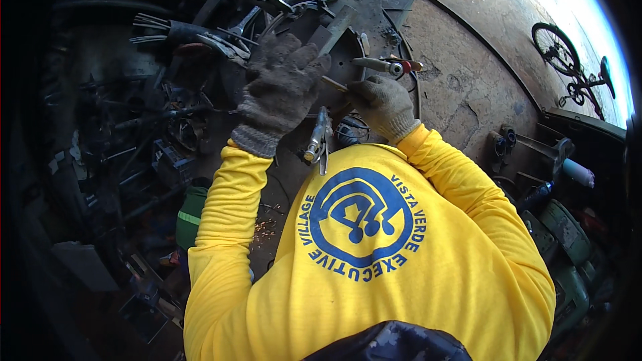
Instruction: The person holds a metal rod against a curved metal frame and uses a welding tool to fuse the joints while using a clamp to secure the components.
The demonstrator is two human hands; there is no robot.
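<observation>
We look down over yellow shirt (374,254) at dark metal plate (348,20) amid tool clutter. Left hand (281,90), gloved, rests spread, palm down, gripping nothing. Right hand (384,107), gloved, closed on thin rod (333,84). We judge: left should press steady, right keep firm grip, tip aimed. Rod lies between hands on plate, long axis slanting, free end pointing up-left. Pliers (319,139) hang below. Bicycle (572,63) far right.
</observation>
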